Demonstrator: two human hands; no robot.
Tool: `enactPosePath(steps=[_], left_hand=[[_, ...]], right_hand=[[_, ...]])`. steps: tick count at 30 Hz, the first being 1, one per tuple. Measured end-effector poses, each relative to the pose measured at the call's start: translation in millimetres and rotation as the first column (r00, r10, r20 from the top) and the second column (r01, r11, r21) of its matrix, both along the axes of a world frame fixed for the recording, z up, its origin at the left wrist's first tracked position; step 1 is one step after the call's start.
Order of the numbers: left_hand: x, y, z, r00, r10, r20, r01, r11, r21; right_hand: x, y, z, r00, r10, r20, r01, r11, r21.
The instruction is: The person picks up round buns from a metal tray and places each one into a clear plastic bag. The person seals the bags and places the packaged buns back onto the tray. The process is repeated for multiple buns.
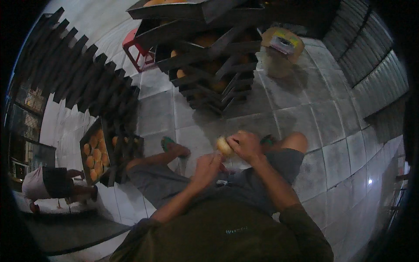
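Between my hands, above my lap, is a round golden bread bun [224, 146]. My right hand [246, 147] grips it from the right with fingers and thumb. Just below and to its left is my left hand [208, 168], its fingertips close to the bun's lower edge; blur hides whether they pinch something. A small pale piece, perhaps more bread, shows by the top of my right hand. In front of me rises a stack of dark metal trays [212, 62], set crosswise, with buns partly visible inside.
At the left, a tray [106, 147] holds several buns beside tall stacked dark trays [81, 72]. A red plastic stool [136, 49] stands behind the central stack. A tan container [294, 41] is on the tiled floor. Another person [55, 183] bends at the far left.
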State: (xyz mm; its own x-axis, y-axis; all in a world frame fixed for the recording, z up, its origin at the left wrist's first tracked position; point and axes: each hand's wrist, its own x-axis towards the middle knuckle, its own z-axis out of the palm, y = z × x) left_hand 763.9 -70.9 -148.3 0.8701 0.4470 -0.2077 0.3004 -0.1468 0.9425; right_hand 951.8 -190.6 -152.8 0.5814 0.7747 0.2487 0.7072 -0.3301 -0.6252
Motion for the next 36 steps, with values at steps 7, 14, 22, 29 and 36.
enactPosePath(steps=[7,14,22,29,36], left_hand=[[15.5,24.9,-26.8,0.988,0.131,-0.085,-0.131,0.394,-0.91],[76.9,-5.7,-1.2,0.936,0.208,0.285,0.305,-0.076,-0.949],[88.8,5.4,59.3,0.858,0.222,0.463,0.507,-0.224,-0.832],[82.4,9.0,69.6,0.85,0.304,0.431,0.465,-0.046,-0.884],[91.5,17.6,74.7,0.807,0.589,0.049,0.095,-0.048,-0.994]], right_hand=[[-18.6,-17.7,41.9,0.987,0.158,0.013,-0.157,0.971,0.183],[-43.9,-48.0,117.4,0.969,0.091,0.228,-0.117,0.988,0.102],[-43.1,-55.9,131.0,0.989,-0.106,0.102,0.055,0.911,0.408],[-94.2,-31.5,121.1,0.979,0.167,0.118,-0.189,0.96,0.207],[-68.3,-13.7,126.1,0.968,0.248,-0.029,-0.242,0.961,0.135]])
